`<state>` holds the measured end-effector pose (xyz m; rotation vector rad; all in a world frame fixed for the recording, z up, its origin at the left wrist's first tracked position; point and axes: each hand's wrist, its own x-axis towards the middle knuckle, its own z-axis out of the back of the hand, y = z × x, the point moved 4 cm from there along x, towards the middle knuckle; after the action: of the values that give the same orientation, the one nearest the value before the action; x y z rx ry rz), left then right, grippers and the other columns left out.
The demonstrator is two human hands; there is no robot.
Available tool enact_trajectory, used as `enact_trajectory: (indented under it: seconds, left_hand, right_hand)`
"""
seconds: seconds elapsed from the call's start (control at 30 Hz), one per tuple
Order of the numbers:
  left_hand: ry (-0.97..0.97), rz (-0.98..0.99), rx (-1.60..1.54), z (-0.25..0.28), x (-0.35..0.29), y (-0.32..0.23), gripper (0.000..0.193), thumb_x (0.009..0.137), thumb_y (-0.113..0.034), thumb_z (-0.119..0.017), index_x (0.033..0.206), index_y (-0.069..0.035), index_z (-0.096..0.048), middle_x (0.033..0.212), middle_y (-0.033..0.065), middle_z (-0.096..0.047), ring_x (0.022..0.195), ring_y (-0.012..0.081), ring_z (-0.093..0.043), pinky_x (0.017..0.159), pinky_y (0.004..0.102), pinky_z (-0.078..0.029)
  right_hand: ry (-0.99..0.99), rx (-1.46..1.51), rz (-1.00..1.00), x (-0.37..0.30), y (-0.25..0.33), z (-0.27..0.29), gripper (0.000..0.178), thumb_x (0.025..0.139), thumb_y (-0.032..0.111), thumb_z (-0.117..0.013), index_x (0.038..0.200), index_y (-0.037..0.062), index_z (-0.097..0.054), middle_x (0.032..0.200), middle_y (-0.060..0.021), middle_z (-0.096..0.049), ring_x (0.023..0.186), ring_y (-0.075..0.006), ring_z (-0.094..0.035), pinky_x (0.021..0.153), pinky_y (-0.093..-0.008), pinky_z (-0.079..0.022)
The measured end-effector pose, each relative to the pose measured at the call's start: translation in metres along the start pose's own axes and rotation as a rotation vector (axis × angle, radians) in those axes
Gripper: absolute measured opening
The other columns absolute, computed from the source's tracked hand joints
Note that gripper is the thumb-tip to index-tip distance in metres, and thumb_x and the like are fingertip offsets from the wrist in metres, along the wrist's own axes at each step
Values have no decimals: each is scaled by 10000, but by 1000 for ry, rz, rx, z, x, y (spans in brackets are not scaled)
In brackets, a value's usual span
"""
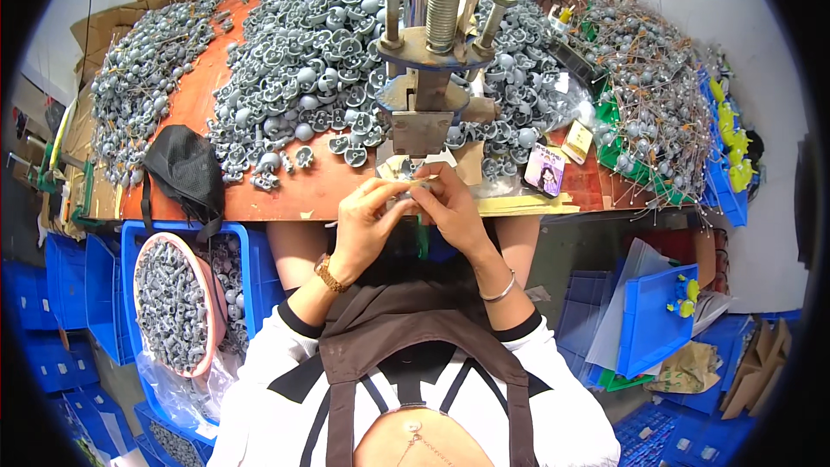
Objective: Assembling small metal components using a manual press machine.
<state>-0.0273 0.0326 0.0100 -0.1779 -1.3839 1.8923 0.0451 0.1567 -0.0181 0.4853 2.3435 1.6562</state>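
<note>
From my distant post I saw the red-orange table (192, 105) spread beyond the fingers and out to either side. A broad heap of grey parts (298, 60) rose past the fingers, mostly to their left, likely piled there for easy reach. A blue crate (253, 270) stood left of the fingers and nearer the body, and the metal press (421, 131) stood just beyond them, perhaps why they were so near it. At the crate, a pink basin (216, 316) held more grey pieces, seemingly to keep them together. The left hand (367, 216) and right hand (454, 212) met, thumbs and forefingers pinched on a small grey piece (404, 196), mostly hidden between the fingertips, apparently steadied from both sides.
</note>
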Motion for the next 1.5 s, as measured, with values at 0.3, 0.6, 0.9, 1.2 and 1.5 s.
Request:
enact_trajectory:
  seconds: [0.3, 0.6, 0.9, 1.2, 1.5]
  left_hand:
    - [-138, -25, 125, -8, 23, 29, 193, 775, -122, -731, 942, -37, -681, 742, 79, -585, 563, 186, -511, 540, 310, -418]
    - [115, -230, 185, -3, 40, 26, 231, 702, -65, -773, 924, -76, -707, 686, 50, -508, 597, 179, -498, 539, 293, -403]
    - [-58, -155, 349, 0, 28, 19, 177, 715, -60, -752, 888, -60, -711, 688, 72, -515, 590, 190, -513, 547, 313, -413]
    - [95, -222, 347, 9, 5, 3, 177, 832, -120, -649, 714, 1, -596, 578, 158, -505, 500, 276, -498, 488, 363, -376]
    - [372, 414, -15, 72, -83, 34, 145, 834, -117, -665, 801, 20, -702, 640, 89, -654, 578, 99, -580, 549, 253, -454]
  right_hand:
    - [-342, -1113, 361, 3, 15, 0, 92, 817, 120, -656, 769, 44, -638, 640, -109, -653, 601, -231, -665, 546, -320, -492]
    - [-344, -534, 382, 79, 102, 77, 244, 924, 171, -569, 1047, -28, -637, 845, -62, -660, 791, -137, -615, 717, -267, -471]
    - [-301, -1010, 1181, -10, 132, -4, 256, 812, 55, -684, 1044, 22, -580, 934, -63, -626, 836, -221, -598, 755, -318, -488]
    - [-375, -818, 773, 46, 170, 99, 294, 683, 115, -778, 948, 38, -674, 895, -96, -669, 721, -225, -643, 697, -329, -508]
    - [-999, -2024, 559, 128, 194, 302, 105, 757, 126, -657, 850, 77, -650, 895, -102, -609, 908, -281, -583, 787, -412, -450]
